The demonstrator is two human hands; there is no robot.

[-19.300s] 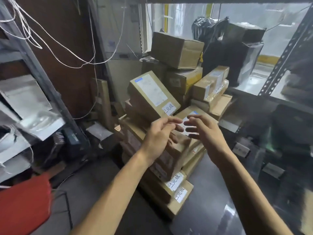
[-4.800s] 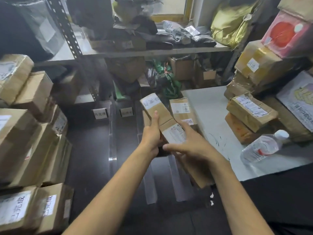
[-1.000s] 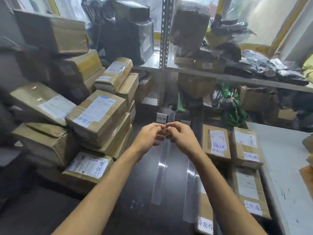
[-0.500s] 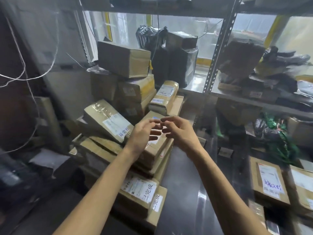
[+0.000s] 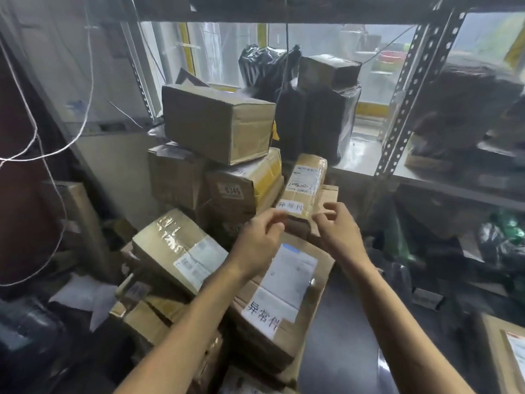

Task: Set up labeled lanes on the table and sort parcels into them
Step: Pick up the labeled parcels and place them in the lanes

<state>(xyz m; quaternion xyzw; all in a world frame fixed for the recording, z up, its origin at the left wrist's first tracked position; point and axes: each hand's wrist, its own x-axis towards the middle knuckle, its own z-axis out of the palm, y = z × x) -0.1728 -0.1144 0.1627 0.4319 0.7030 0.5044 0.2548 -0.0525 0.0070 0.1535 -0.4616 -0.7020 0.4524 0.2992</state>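
Cluttered storeroom, dark table (image 5: 341, 336) below metal shelving. Left hand (image 5: 260, 243) and right hand (image 5: 339, 231) empty, fingers loosely curled, reached for the small labelled parcel (image 5: 305, 184) atop the stack, probably to lift it for sorting.

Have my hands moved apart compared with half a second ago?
Yes. The left hand and right hand now reach either side of the narrow labelled parcel, fingertips separated; earlier they nearly touched.

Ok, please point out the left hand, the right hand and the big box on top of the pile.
left hand (image 5: 260, 243), head view, back of the hand
right hand (image 5: 339, 234), head view, back of the hand
big box (image 5: 218, 125), head view, front side
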